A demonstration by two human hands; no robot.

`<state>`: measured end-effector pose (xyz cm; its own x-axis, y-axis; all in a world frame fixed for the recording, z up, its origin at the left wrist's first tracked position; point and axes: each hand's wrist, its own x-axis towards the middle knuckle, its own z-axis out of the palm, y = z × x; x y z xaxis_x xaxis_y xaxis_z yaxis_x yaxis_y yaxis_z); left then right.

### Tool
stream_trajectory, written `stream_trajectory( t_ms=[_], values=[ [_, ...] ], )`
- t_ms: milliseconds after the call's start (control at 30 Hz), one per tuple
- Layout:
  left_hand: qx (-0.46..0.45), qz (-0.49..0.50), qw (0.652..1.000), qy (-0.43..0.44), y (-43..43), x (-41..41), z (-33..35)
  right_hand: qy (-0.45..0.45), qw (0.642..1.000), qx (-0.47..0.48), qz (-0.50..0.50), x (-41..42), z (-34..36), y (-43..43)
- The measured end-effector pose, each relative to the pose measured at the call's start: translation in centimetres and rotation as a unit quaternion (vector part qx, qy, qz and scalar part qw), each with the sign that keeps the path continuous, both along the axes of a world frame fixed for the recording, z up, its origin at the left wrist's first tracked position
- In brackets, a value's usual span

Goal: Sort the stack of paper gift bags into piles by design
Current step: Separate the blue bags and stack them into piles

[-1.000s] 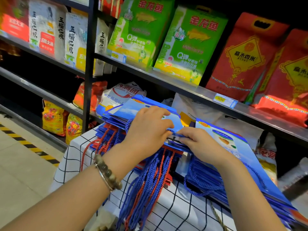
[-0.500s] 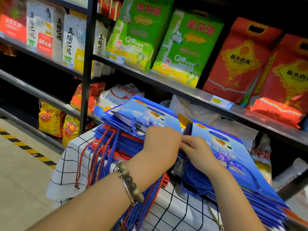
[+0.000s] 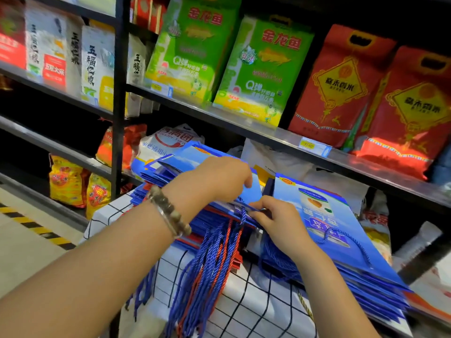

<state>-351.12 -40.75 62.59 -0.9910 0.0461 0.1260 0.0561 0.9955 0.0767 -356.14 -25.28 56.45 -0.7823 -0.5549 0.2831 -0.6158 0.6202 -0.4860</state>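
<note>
A mixed stack of flat paper gift bags [image 3: 170, 167], blue on top with red ones lower down, lies on a checked cloth; blue and red rope handles [image 3: 214, 259] hang over its front. My left hand [image 3: 219, 179], with a bead bracelet at the wrist, rests on the top blue bag, fingers curled over its near edge. My right hand [image 3: 275, 220] pinches the edge of a bag at the stack's right side. To the right lies a separate pile of blue bags [image 3: 341, 240], tilted, printed with a can picture.
The white cloth with a black grid [image 3: 256, 308] covers the surface under both piles. Black shop shelves [image 3: 268, 135] right behind hold green, red and white rice bags. A floor with yellow-black tape [image 3: 36, 228] is at the left.
My left hand has slid back up over the top blue bag and covers its print again. My right hand stays at the stack's right edge. The view has shifted slightly.
</note>
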Motion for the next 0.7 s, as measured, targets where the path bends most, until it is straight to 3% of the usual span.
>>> stream_trajectory(
  t_ms=[100, 267, 367, 467, 533, 600, 700],
  values=[
    [0.036, -0.063, 0.992, -0.106, -0.4, -1.3, -0.8, -0.002, 1.000, 0.010, -0.005, 0.1, -0.1, 0.1],
    [-0.023, 0.047, 0.999, 0.008, -2.0, -1.9, -0.9, 0.010, 1.000, 0.003, 0.011, 0.4, 0.1, 0.1],
    [0.061, 0.066, 0.995, -0.034, -3.8, -1.8, -0.8, -0.010, 0.999, 0.019, 0.023, 0.5, 0.8, 0.2],
    [0.156, 0.079, 0.983, -0.060, -5.4, -1.3, -0.5, -0.077, 0.995, -0.040, 0.042, 0.0, 2.3, 0.4],
    [0.129, 0.138, 0.982, -0.028, -6.6, -1.2, -0.2, -0.061, 0.996, -0.066, 0.009, -1.1, 3.5, 0.2],
    [0.074, 0.203, 0.976, 0.002, -8.1, -0.9, -0.5, -0.014, 0.998, -0.010, -0.056, -3.0, 3.9, -0.1],
    [0.054, 0.248, 0.967, 0.004, -9.6, -1.0, -1.7, -0.053, 0.981, 0.130, -0.130, -5.0, 3.8, -1.4]
  ],
)
